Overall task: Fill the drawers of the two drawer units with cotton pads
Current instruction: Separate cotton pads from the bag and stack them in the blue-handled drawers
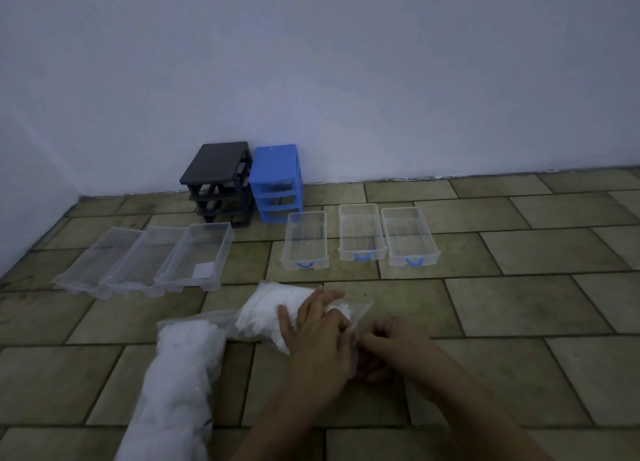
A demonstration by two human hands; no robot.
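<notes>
A black drawer frame (219,180) and a blue one (276,180) stand against the wall, both without drawers. Three clear drawers (145,258) lie on the floor at the left; the right one holds a single white pad (203,270). Three more clear drawers with blue handles (360,233) lie at the right. A clear bag of cotton pads (266,313) lies in front of me. My left hand (317,325) rests on the bag with fingers reaching into its open end. My right hand (384,342) pinches the bag's plastic edge.
A second, longer bag of cotton pads (180,384) lies at the lower left. The floor is brown tile (519,308); a pale wall (346,79) runs behind the frames, with a corner at the far left.
</notes>
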